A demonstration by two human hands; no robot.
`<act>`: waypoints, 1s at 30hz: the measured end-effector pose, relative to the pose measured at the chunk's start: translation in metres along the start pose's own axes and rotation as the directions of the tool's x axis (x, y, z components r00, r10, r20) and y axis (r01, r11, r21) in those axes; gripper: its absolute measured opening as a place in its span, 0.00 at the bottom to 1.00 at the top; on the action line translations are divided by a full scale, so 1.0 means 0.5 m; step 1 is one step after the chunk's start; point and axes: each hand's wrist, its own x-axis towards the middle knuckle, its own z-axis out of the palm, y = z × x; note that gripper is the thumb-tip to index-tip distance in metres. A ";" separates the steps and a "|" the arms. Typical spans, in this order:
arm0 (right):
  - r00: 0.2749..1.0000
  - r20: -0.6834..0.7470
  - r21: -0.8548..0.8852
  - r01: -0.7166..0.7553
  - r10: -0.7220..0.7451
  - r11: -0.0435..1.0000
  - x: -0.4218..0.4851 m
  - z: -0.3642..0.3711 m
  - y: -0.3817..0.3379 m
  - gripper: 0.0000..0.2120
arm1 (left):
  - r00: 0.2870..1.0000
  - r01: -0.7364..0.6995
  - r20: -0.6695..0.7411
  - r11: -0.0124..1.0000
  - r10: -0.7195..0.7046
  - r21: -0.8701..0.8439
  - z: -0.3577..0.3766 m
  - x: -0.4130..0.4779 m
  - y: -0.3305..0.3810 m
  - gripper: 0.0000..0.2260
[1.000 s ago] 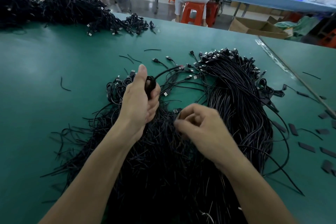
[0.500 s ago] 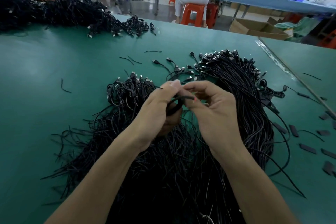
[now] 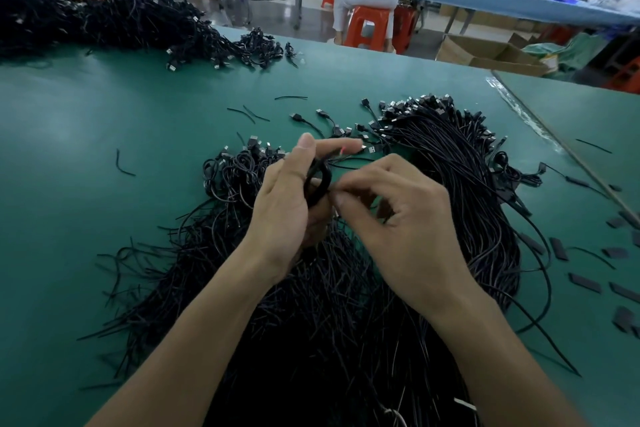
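Two grips matter: with the left hand [image 3: 284, 215] curled round the cable coil [image 3: 317, 184], the right hand [image 3: 401, 225], pinching its tail at 3 o'clock, should wind snugly.

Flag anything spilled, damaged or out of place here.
Nothing looks damaged. A few loose wire bits lie scattered on the table away from the piles, and black strips are strewn at the right edge. The left hand holds a coil; the right hand pinches it.

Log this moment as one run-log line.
left hand: grips coiled cable | right hand: fingers pinch the coil's edge | below: loose cable pile on green table | stage: coil held above pile
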 end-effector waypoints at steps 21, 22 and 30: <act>0.910 0.338 -0.236 0.328 -0.239 0.915 0.017 -0.029 0.013 0.05 | 0.709 0.686 0.204 0.727 -0.675 0.020 -0.009 0.008 -0.017 0.29; 0.923 0.325 -0.188 0.277 -0.207 0.942 0.017 -0.028 0.018 0.05 | 0.705 0.688 0.248 0.726 -0.664 -0.012 -0.013 0.010 -0.017 0.29; 0.934 0.342 -0.034 0.124 -0.105 0.992 0.026 -0.048 0.028 0.01 | 0.710 0.496 0.499 0.856 -0.496 0.146 -0.034 -0.002 0.001 0.16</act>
